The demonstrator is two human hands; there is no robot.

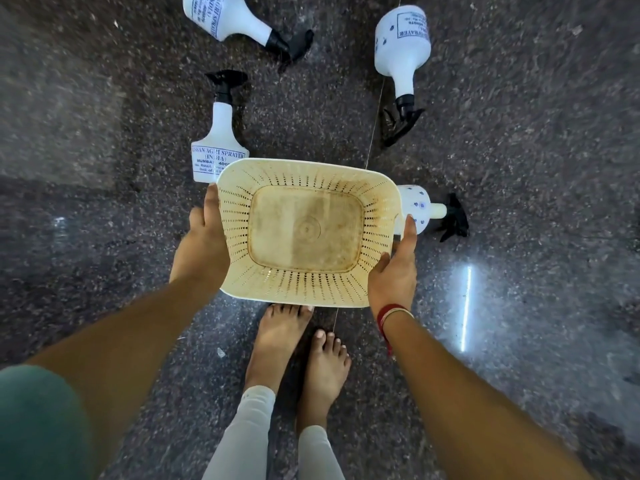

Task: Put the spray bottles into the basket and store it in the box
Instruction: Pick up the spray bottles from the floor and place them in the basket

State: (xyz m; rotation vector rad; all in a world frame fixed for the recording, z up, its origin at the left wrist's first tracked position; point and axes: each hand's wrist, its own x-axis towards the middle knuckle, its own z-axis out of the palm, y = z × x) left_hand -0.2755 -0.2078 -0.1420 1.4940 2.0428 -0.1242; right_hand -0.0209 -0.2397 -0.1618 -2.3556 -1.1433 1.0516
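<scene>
Basket (pixel 306 230) empty, both hands' grip clamped on its sides: left hand (pixel 202 244), right hand (pixel 394 271); nearest spray bottle (pixel 420 211) lies just beyond right hand, nozzle pointing right.

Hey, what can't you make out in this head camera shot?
- Box: not in view.
- Top-left spray bottle: base cut off by the top edge.
- Spray bottle by the left hand: lower label hidden behind the basket.
- Spray bottle by the right hand: body mostly behind the basket.

Both hands (pixel 204 237) (pixel 394 271) hold basket (pixel 304 230) above four floor-strewn spray bottles (pixel 218 147)
</scene>
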